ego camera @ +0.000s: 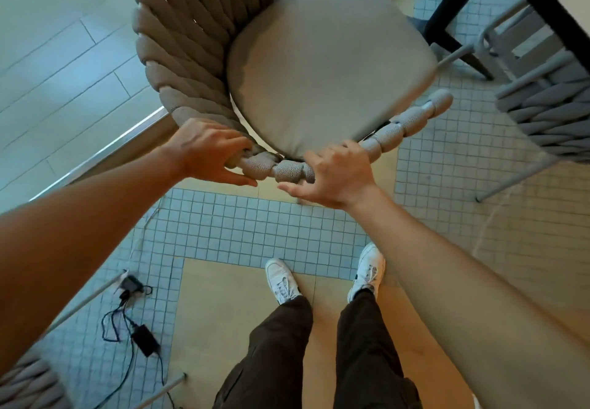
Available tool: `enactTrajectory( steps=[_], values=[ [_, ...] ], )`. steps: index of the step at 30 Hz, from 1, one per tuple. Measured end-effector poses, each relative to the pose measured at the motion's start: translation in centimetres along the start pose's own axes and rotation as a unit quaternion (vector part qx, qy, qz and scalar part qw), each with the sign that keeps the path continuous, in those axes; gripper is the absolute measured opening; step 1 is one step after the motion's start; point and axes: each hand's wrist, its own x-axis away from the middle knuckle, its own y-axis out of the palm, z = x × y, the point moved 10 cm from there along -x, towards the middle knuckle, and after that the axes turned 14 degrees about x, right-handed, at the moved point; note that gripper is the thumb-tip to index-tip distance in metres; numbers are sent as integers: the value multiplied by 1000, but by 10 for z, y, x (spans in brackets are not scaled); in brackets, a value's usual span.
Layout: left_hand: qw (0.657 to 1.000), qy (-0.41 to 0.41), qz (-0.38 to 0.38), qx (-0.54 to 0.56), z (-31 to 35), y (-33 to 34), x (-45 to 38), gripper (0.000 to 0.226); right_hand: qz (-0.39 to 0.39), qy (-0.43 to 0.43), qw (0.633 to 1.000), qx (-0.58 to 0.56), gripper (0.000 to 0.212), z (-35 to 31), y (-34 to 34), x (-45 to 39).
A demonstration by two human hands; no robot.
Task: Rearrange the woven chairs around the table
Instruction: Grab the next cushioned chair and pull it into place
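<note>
A woven chair (pixel 332 66) with thick beige braided rope and a flat grey seat cushion stands right in front of me. My left hand (pixel 207 153) curls over the braided rim at the chair's near corner. My right hand (pixel 338 172) grips the same rim a little to the right, fingers wrapped over the rope. The table (pixel 542 2), dark-framed with a pale top, is at the upper right. A second woven chair (pixel 549 111) sits partly under it.
A black power adapter with cables (pixel 140 335) lies on the small-tile floor at lower left. Part of a third woven chair (pixel 28 386) shows in the bottom-left corner, with thin metal legs nearby. My feet in white shoes (pixel 281 281) stand just behind the chair.
</note>
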Motion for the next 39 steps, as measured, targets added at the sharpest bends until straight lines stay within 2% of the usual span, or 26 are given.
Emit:
enactTrajectory(
  steps=[5, 9, 12, 14, 16, 17, 19, 20, 21, 22, 24, 27, 28, 30, 31, 33, 34, 35, 37, 38, 39],
  values=[
    [999, 14, -19, 21, -9, 6, -10, 72, 60, 3, 998, 16, 79, 11, -3, -7],
    [1000, -11, -23, 10, -17, 6, -26, 77, 57, 46, 997, 23, 78, 30, 4, -11],
    [996, -57, 60, 29, -18, -4, -31, 69, 47, 135, 990, 4, 69, 46, 9, -7],
    [972, -159, 167, 36, -24, -14, -22, 57, 74, 198, 977, 6, 57, 48, 4, 0],
    [911, -310, 267, 46, -33, -16, 0, 46, 112, 240, 964, 1, 45, 49, -6, 6],
    [869, -380, 304, 89, -34, -13, 11, 51, 119, 254, 960, -6, 41, 49, -9, 8],
    [749, -474, 385, 256, -31, 1, 31, 77, 127, 269, 955, -17, 35, 49, -13, 10],
    [681, -497, 420, 336, -27, 10, 38, 87, 130, 277, 952, -20, 32, 49, -14, 13],
    [626, -509, 444, 390, -22, 16, 42, 93, 131, 289, 948, -19, 30, 49, -14, 17],
    [594, -517, 455, 416, -17, 20, 42, 97, 128, 301, 945, -18, 29, 49, -13, 22],
    [580, -522, 458, 426, -8, 25, 43, 101, 123, 323, 938, -19, 26, 50, -11, 33],
    [594, -526, 434, 427, 2, 34, 46, 104, 110, 356, 927, -37, 25, 50, -8, 50],
    [612, -531, 416, 412, 3, 34, 45, 103, 94, 371, 922, -51, 22, 49, -5, 53],
    [691, -539, 359, 321, 6, 28, 41, 96, 66, 425, 898, -88, 11, 52, 2, 60],
    [740, -528, 325, 260, 7, 23, 38, 93, 47, 463, 878, -113, 20, 55, 7, 64],
    [832, -465, 262, 151, 10, 15, 30, 84, 25, 560, 806, -189, 72, 61, 20, 75],
    [872, -415, 234, 108, 11, 12, 26, 77, 31, 613, 752, -241, 95, 63, 23, 81],
    [907, -359, 207, 75, 12, 10, 22, 70, 45, 655, 693, -297, 109, 64, 28, 85],
    [956, -243, 161, 35, 14, 5, 13, 57, 93, 709, 578, -393, 112, 64, 39, 90],
    [970, -191, 144, 31, 14, 2, 6, 51, 115, 727, 534, -418, 108, 65, 42, 93],
    [980, -150, 128, 36, 14, 1, 0, 47, 125, 737, 505, -431, 105, 66, 44, 95]
  ],
)
